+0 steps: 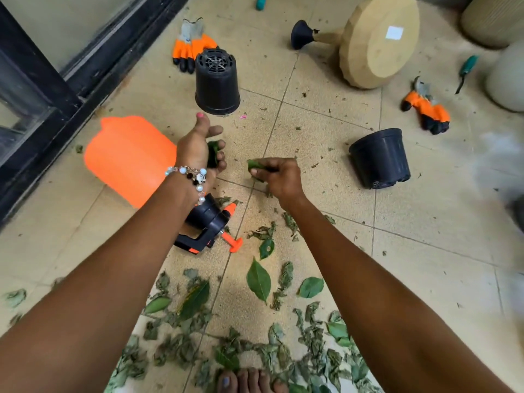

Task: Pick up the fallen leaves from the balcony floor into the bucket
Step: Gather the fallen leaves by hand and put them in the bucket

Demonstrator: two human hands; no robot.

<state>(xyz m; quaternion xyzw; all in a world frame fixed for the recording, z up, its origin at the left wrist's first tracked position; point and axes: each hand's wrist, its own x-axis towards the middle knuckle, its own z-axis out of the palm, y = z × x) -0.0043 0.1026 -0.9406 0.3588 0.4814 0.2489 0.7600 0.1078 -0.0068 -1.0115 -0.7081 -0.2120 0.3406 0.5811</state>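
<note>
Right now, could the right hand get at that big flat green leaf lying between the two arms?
Probably yes. The big flat leaf lies bare on the floor tiles with nothing over it, near the right forearm. But the right hand already pinches a leaf, so its grip would need to take a second one.

Both arms reached out over the tiled balcony floor (326, 131). The left hand (198, 146) curled round a dark green leaf (213, 154); the right hand (279, 177) pinched a folded leaf (255, 165). Fallen leaves (255, 330) lay thick along the near edge by bare toes (249, 381). An orange sprayer (133, 160) lay on its side toward the left edge, two black pots (217, 80) beyond.
</note>
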